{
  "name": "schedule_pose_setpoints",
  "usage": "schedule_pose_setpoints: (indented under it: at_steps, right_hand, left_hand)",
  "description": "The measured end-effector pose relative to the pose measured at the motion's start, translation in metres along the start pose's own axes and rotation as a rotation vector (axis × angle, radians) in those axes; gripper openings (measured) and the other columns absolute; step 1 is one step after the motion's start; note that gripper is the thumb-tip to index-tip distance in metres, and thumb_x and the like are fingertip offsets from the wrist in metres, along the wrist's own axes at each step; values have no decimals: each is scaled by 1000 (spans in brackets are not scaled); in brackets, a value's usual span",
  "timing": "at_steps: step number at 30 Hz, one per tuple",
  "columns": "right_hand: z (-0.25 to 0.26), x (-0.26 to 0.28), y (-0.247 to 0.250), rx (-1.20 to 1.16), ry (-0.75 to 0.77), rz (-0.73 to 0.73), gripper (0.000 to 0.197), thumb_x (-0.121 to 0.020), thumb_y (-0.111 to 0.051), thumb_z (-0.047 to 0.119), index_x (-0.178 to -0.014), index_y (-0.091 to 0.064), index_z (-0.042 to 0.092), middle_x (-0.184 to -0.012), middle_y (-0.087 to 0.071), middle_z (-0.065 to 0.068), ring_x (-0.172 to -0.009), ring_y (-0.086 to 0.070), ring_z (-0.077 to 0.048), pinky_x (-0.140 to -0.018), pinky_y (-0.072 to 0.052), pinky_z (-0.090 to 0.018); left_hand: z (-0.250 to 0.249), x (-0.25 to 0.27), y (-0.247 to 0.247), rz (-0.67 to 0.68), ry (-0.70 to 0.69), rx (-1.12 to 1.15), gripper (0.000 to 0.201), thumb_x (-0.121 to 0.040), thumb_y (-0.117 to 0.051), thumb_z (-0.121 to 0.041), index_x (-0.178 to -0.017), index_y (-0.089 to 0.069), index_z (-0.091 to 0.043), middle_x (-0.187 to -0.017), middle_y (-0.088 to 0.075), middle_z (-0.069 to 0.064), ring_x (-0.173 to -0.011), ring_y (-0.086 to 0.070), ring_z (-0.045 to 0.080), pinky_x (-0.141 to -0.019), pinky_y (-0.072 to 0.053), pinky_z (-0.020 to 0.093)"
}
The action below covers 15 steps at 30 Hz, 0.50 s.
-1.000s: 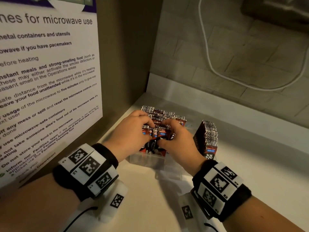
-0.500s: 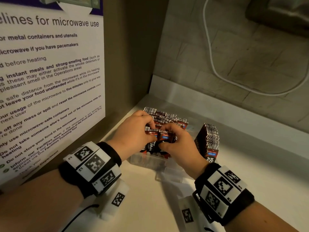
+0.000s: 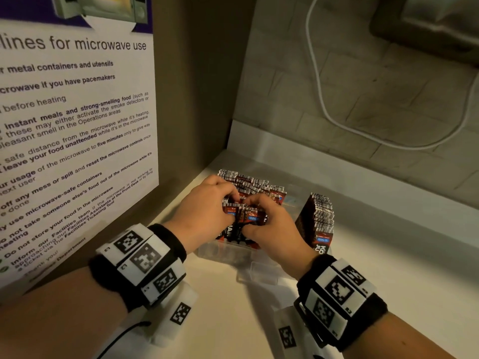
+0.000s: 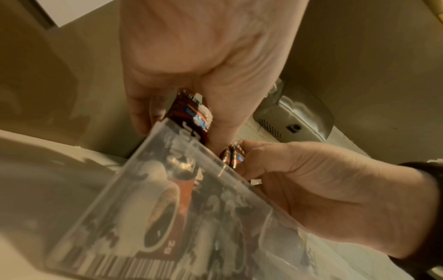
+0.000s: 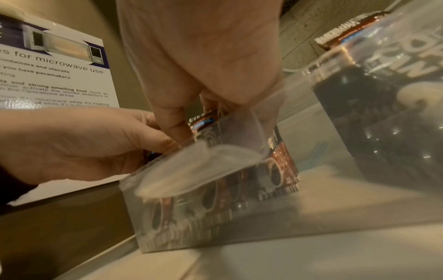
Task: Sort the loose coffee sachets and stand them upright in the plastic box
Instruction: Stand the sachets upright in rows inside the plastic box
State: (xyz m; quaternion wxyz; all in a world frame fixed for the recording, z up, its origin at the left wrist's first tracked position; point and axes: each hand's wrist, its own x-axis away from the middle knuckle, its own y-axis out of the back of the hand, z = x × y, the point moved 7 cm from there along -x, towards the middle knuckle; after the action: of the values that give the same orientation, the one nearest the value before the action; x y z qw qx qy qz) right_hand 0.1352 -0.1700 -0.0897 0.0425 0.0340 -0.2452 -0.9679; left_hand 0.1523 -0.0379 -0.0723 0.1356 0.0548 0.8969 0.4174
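Note:
A clear plastic box (image 3: 207, 252) sits in the counter's corner, packed with upright red-brown coffee sachets (image 3: 255, 183). Both hands meet over its near end. My left hand (image 3: 204, 211) pinches the tops of the front sachets (image 3: 233, 211), and my right hand (image 3: 269, 226) pinches the neighbouring ones (image 3: 252, 216). In the left wrist view the left hand (image 4: 191, 94) holds a sachet (image 4: 191, 115) above the box wall (image 4: 182, 170), with the right hand (image 4: 299, 170) beside it. The right wrist view shows my right hand (image 5: 206, 85) reaching into the box (image 5: 191, 189).
A second stack of sachets (image 3: 317, 224) stands upright to the right of the box. A microwave notice (image 3: 72, 125) covers the left wall. A white cable (image 3: 337, 120) hangs on the tiled back wall. Bare counter (image 3: 233, 320) lies in front.
Both hands have stayed at the box's near end, with the fingers shifting slightly on the front sachets. The camera has drifted a little.

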Motion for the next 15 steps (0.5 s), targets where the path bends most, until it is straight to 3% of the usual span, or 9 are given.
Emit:
schedule_pose_setpoints:
  at_steps: [2, 6, 8, 11, 15]
  right_hand:
    - [-1, -1, -2, 20, 9, 0, 35, -74, -67, 0, -103, -60, 19, -81, -64, 4, -65, -57, -10, -62, -48, -26]
    - [-3, -2, 0, 43, 30, -27, 26, -77, -69, 4, -89, -57, 24, -77, -64, 4, -64, -57, -10, -61, -47, -27]
    - [-4, -2, 5, 73, 41, -61, 29, -78, -69, 3, -81, -53, 27, -73, -62, 5, -63, -58, -11, -61, -50, -31]
    - [-7, -2, 17, 51, 13, -104, 26, -79, -71, 2, -81, -55, 22, -75, -65, 1, -66, -64, -20, -64, -57, -41]
    - [-5, -1, 31, 20, 14, -138, 25, -79, -72, 1, -82, -56, 20, -74, -64, 2, -64, -61, -15, -65, -57, -43]
  left_hand:
    - [1, 0, -1, 2, 1, -12, 27, -78, -72, -10, -98, -68, -27, -125, -48, -8, -108, -52, 13, -85, -36, 18]
    - [-1, 0, 0, 10, -11, -23, 25, -79, -72, -12, -91, -61, -31, -126, -48, -8, -108, -50, 11, -84, -33, 17]
    - [-3, 1, 1, 9, -20, -29, 27, -80, -73, -14, -87, -56, -34, -126, -47, -9, -103, -47, 9, -83, -33, 17]
    - [-3, 1, 2, 6, -20, -40, 26, -82, -72, -16, -87, -54, -34, -128, -46, -10, -102, -43, 6, -83, -36, 18]
    - [-3, 1, 1, 13, -15, -45, 24, -83, -71, -17, -90, -54, -34, -131, -44, -10, -106, -46, 8, -86, -40, 19]
